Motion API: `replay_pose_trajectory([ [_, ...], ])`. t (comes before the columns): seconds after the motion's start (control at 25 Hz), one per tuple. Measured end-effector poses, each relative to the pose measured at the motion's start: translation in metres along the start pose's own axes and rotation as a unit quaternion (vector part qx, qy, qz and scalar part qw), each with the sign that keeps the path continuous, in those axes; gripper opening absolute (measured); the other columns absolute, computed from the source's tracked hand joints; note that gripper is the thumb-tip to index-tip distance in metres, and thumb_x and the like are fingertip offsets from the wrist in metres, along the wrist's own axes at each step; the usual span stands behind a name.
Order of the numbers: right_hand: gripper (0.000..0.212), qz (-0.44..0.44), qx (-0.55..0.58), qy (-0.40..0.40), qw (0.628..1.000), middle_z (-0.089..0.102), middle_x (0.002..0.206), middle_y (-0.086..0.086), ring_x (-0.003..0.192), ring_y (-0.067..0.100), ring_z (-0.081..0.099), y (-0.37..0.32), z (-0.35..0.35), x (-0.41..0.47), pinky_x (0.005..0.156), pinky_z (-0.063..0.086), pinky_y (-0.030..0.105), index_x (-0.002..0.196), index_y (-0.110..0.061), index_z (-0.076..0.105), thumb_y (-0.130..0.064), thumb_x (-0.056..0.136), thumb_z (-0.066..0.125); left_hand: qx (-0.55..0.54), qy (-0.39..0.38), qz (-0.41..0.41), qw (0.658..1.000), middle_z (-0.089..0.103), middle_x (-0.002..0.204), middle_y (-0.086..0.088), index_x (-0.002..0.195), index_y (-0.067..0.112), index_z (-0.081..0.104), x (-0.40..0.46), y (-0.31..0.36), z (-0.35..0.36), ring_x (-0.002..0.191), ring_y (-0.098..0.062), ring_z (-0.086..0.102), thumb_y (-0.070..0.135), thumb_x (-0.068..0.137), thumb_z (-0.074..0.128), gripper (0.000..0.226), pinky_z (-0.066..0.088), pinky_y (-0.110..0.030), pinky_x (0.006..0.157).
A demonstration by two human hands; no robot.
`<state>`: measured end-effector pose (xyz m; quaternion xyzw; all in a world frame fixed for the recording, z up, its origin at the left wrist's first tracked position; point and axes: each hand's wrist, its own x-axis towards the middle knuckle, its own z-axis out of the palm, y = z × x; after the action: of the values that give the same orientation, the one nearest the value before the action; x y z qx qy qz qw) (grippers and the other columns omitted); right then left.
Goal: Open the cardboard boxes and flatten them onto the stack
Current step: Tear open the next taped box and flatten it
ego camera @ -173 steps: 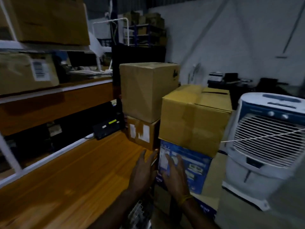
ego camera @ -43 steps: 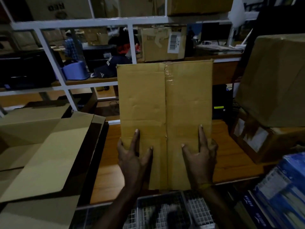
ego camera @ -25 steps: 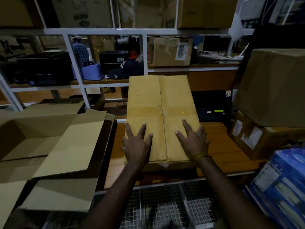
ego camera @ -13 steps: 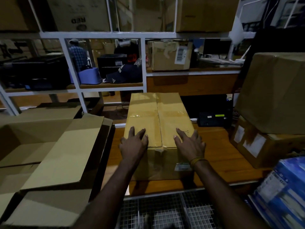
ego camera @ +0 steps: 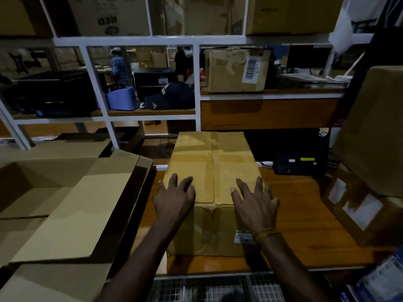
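Resting flat, both hands [ego camera: 174, 201] [ego camera: 255, 205] straddle the sealed box's [ego camera: 212, 162] near edge.

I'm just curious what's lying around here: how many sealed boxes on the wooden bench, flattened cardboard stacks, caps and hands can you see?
Sealed boxes on bench: 3
Flattened stacks: 1
Caps: 1
Hands: 2, left hand, right hand
Total: 7
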<state>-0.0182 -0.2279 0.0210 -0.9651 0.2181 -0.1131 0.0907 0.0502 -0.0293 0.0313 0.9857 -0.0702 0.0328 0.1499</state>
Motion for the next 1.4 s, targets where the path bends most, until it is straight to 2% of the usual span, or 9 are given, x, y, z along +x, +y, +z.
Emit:
replay_pose_trajectory([
  [0.28,0.066,-0.003,0.02,-0.058,0.998,0.003,0.164,0.011,0.144,0.042,0.014,0.007,-0.016,-0.007,0.111,0.024,0.053,0.151,-0.048,0.02,-0.075,0.091,0.025,-0.013,-0.035,-0.038,0.999,0.016,0.161,0.006,0.146,0.052,0.031,-0.021,0.015,-0.016,0.138,-0.044,0.03,0.06,0.097,0.031,0.05,0.035,-0.054,0.104],
  [0.44,0.071,-0.01,0.024,-0.109,0.994,-0.012,0.165,0.008,0.147,0.046,-0.002,0.01,-0.021,-0.029,0.116,0.011,0.059,0.151,-0.049,0.011,-0.079,0.088,0.024,0.011,-0.062,-0.036,0.997,0.007,0.163,0.007,0.148,0.056,0.021,-0.053,0.008,-0.015,0.141,-0.043,0.026,0.064,0.097,0.029,0.052,0.034,-0.056,0.106],
  [0.6,0.079,-0.059,0.026,-0.133,0.989,-0.021,0.163,0.006,0.147,0.041,-0.022,0.008,-0.026,-0.031,0.115,-0.009,0.062,0.152,-0.051,0.005,-0.083,0.084,0.028,0.027,-0.105,0.05,0.993,0.006,0.164,0.007,0.146,0.057,0.021,-0.031,0.012,-0.017,0.15,-0.037,0.004,0.06,0.099,0.03,0.049,0.017,-0.065,0.114],
  [0.72,0.091,-0.12,0.033,-0.154,0.98,-0.02,0.164,0.002,0.147,0.035,-0.024,0.014,-0.03,-0.033,0.115,-0.017,0.059,0.15,-0.054,0.002,-0.085,0.076,0.044,0.013,-0.116,0.13,0.985,0.012,0.164,0.007,0.145,0.056,0.026,-0.008,0.019,-0.013,0.151,-0.029,0.007,0.058,0.098,0.035,0.048,0.01,-0.065,0.117],
  [0.96,0.071,-0.161,0.148,-0.05,0.974,0.01,0.163,-0.015,0.152,0.015,-0.001,0.019,-0.027,-0.04,0.121,-0.005,0.052,0.139,-0.059,0.032,-0.062,0.078,0.068,-0.085,-0.074,0.26,0.959,0.032,0.158,0.006,0.148,0.046,0.028,0.0,0.026,-0.008,0.144,-0.016,0.028,0.046,0.097,0.049,0.055,0.019,-0.057,0.118],
  [1.12,0.051,-0.182,0.196,0.054,0.962,0.043,0.151,-0.01,0.14,0.015,0.038,0.015,-0.013,-0.052,0.114,0.02,0.067,0.13,-0.046,0.056,-0.065,0.082,0.054,-0.228,-0.101,0.305,0.919,0.046,0.149,0.005,0.141,0.042,0.046,0.003,0.022,-0.009,0.132,-0.014,0.048,0.036,0.092,0.055,0.05,0.038,-0.053,0.111],
  [1.2,0.044,-0.194,0.193,0.107,0.956,0.052,0.143,-0.006,0.13,0.017,0.051,0.015,-0.008,-0.057,0.106,0.033,0.068,0.131,-0.04,0.057,-0.059,0.092,0.05,-0.298,-0.094,0.306,0.899,0.049,0.145,0.007,0.133,0.042,0.054,0.002,0.023,-0.01,0.126,-0.011,0.053,0.038,0.09,0.055,0.043,0.047,-0.044,0.104],
  [1.32,0.039,-0.207,0.169,0.218,0.939,0.054,0.14,0.002,0.123,0.023,0.057,0.008,-0.013,-0.063,0.093,0.053,0.052,0.143,-0.037,0.045,-0.044,0.104,0.042,-0.378,-0.059,0.297,0.875,0.043,0.148,0.013,0.129,0.037,0.061,0.0,0.032,-0.017,0.125,-0.001,0.046,0.029,0.096,0.06,0.034,0.048,-0.023,0.098],
  [1.4,0.039,-0.209,0.132,0.286,0.926,0.052,0.14,0.006,0.115,0.024,0.061,0.005,-0.027,-0.062,0.077,0.06,0.038,0.145,-0.033,0.042,-0.036,0.106,0.039,-0.415,-0.038,0.298,0.859,0.04,0.152,0.014,0.131,0.036,0.06,0.002,0.046,-0.021,0.124,0.003,0.046,0.029,0.095,0.063,0.037,0.049,-0.024,0.098],
])
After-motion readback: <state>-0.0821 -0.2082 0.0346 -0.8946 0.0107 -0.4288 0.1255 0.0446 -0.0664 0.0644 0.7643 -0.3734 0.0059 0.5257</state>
